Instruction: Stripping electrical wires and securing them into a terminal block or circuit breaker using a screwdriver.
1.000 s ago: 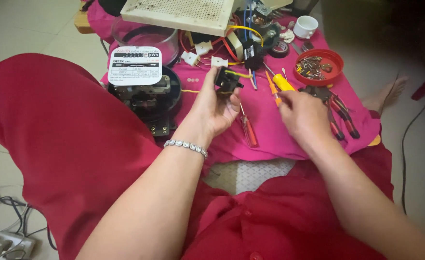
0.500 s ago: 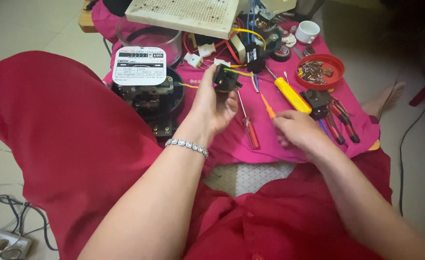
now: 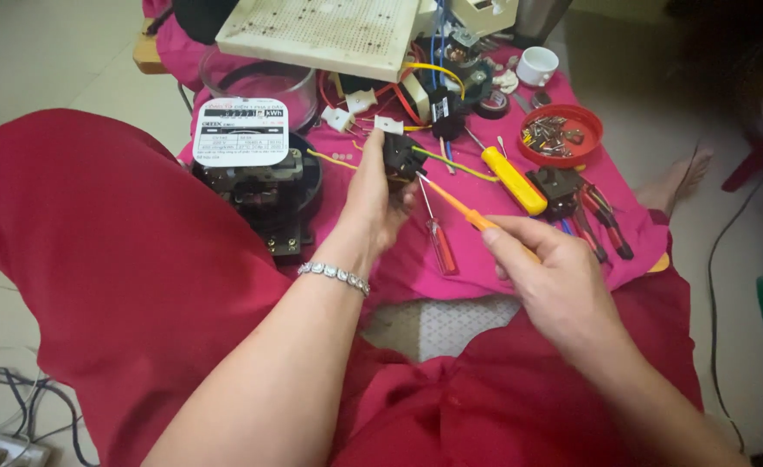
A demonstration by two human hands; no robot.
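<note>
Presently mid-job at frame centre: left hand clasping small black electrical part, right hand pinching orange screwdriver with tip at it, wires attached; nearby red-handled screwdriver, yellow screwdriver, black meter left, red screw dish upper right, nothing obstructing.

Your left hand grips a matt black plastic part; your right hand holds a screwdriver with a glossy orange plastic handle. Beneath lies soft pink cloth. The red bowl looks like smooth plastic, and your bracelet is shiny metal.
</note>
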